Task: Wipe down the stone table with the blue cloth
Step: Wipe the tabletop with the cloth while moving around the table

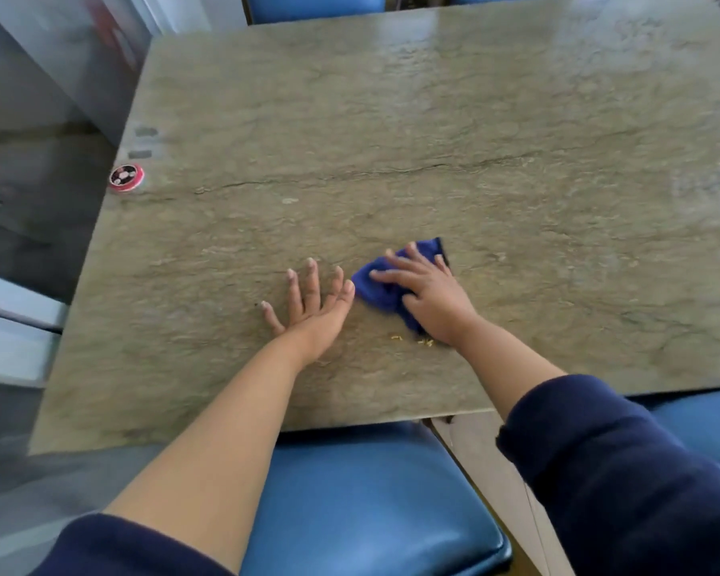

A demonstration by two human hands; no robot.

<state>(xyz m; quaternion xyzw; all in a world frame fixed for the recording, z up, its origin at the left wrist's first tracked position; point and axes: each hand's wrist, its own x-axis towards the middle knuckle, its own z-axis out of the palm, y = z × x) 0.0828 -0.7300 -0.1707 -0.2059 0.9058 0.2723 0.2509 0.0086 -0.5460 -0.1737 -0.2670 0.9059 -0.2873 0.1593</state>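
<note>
The stone table (433, 151) is a large grey-green slab that fills most of the view. A bunched blue cloth (377, 286) lies on its near middle part. My right hand (429, 295) presses down on the cloth with fingers spread over it. Just left of the cloth, my left hand (314, 303) rests flat on the stone, fingers apart and holding nothing. A few small yellow crumbs (412, 339) lie on the table right below the cloth, near my right wrist.
A small round red and black disc (126, 177) sits at the table's left edge. Blue padded chair seats stand at the near side (371, 505), near right (707, 426) and far side (316, 4). Grey floor lies to the left.
</note>
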